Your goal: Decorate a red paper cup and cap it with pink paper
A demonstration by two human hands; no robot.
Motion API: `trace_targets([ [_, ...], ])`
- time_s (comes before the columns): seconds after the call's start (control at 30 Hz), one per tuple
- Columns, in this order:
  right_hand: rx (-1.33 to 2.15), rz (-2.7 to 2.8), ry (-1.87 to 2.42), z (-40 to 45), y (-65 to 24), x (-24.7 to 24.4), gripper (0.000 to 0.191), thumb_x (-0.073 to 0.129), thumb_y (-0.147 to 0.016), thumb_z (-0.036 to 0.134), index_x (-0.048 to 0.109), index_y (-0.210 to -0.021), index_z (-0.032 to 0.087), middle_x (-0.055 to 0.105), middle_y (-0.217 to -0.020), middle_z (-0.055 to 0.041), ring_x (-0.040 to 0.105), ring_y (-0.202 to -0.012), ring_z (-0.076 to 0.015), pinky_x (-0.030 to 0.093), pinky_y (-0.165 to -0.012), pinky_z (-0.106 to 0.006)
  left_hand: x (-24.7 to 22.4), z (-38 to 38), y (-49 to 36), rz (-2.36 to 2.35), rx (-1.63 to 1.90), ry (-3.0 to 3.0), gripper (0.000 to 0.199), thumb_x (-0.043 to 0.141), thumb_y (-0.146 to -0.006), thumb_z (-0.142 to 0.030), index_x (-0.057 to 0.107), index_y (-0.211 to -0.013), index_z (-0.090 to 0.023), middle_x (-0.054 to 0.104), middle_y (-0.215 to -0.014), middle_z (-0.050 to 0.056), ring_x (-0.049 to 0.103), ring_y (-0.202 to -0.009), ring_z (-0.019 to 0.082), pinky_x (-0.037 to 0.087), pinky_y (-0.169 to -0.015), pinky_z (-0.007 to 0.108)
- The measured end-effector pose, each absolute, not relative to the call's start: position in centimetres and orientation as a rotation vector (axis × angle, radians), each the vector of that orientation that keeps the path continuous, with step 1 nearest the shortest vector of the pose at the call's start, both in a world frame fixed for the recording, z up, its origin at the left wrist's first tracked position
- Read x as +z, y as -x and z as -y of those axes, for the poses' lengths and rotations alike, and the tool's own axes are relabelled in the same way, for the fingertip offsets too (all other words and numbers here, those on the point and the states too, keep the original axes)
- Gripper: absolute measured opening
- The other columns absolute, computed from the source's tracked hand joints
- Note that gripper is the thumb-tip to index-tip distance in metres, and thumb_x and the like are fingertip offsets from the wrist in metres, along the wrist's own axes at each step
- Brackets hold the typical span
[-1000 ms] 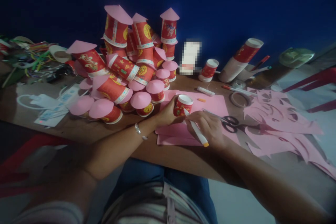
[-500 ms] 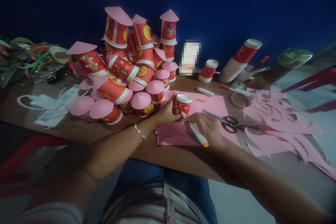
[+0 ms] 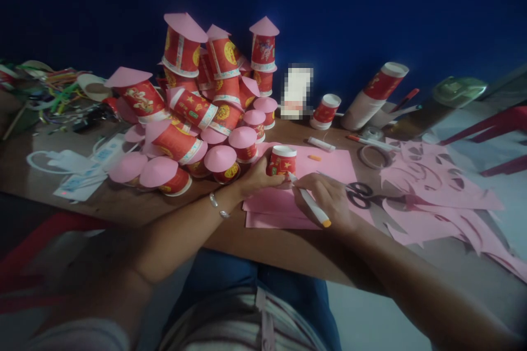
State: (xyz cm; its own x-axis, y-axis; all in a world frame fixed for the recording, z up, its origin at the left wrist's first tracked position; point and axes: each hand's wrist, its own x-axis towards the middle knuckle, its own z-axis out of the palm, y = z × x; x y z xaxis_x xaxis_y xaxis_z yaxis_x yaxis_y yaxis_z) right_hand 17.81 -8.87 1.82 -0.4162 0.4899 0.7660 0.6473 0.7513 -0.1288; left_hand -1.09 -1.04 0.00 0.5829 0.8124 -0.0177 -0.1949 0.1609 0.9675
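My left hand (image 3: 260, 177) is wrapped round a small red paper cup (image 3: 282, 160) with a white rim and gold print. In my right hand (image 3: 329, 197) is a white marker pen (image 3: 312, 206) with an orange end, its tip at the lower side of the cup. Pink paper sheets (image 3: 272, 219) lie beneath both hands. Just right of my right hand are black-handled scissors (image 3: 359, 195), their blades mostly hidden by it. An orange pen cap (image 3: 315, 157) rests on the pink paper behind the cup.
Several red cups with pink cone tops (image 3: 173, 140) are piled at left. A power strip (image 3: 88, 170) sits beside them. Pink paper scraps (image 3: 436, 175), a tape roll (image 3: 374, 156), a cup stack (image 3: 373, 96) and a lone cup (image 3: 326, 111) are at right. A white tube (image 3: 321, 143) lies behind the paper.
The cup has shifted slightly left and tilted in my left hand. My right hand and the marker have moved a little, now covering the scissor blades.
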Motion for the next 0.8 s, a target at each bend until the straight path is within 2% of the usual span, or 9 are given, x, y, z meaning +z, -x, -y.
trace_targets([
  [0.23, -0.254, 2.058, 0.862, 8.72, -17.77, 2.51, 0.017, 0.060, -0.091, 0.006, 0.058, -0.102, 0.018, 0.068, -0.077, -0.0020, 0.063, -0.063, -0.0148, 0.048, -0.060, -0.028, 0.04, 1.05, 1.48, -0.500, 0.781, -1.124, 0.057, 0.087, -0.074, -0.027, 0.054, -0.120, -0.020, 0.070, -0.098, 0.005, 0.070, -0.091, 0.019, 0.059, -0.087, 0.038],
  [0.57, -0.298, 2.004, 0.911, 8.39, -17.91, 2.42, 0.014, 0.061, -0.092, 0.009, 0.058, -0.097, 0.021, 0.068, -0.075, -0.0001, 0.064, -0.061, -0.0140, 0.047, -0.058, -0.026, 0.74, 1.06, 1.41, -0.483, 0.745, -1.041, 0.055, 0.088, -0.068, -0.027, 0.059, -0.114, -0.019, 0.071, -0.104, 0.007, 0.071, -0.097, 0.024, 0.058, -0.094, 0.049],
  [0.8, -0.297, 2.006, 0.906, 8.41, -17.87, 2.48, 0.013, 0.061, -0.092, 0.009, 0.059, -0.098, 0.020, 0.067, -0.074, 0.0000, 0.063, -0.060, -0.0139, 0.047, -0.056, -0.026, 0.87, 1.06, 1.46, -0.469, 0.722, -1.035, 0.054, 0.089, -0.067, -0.029, 0.061, -0.112, -0.018, 0.072, -0.103, 0.008, 0.071, -0.097, 0.023, 0.060, -0.091, 0.045],
])
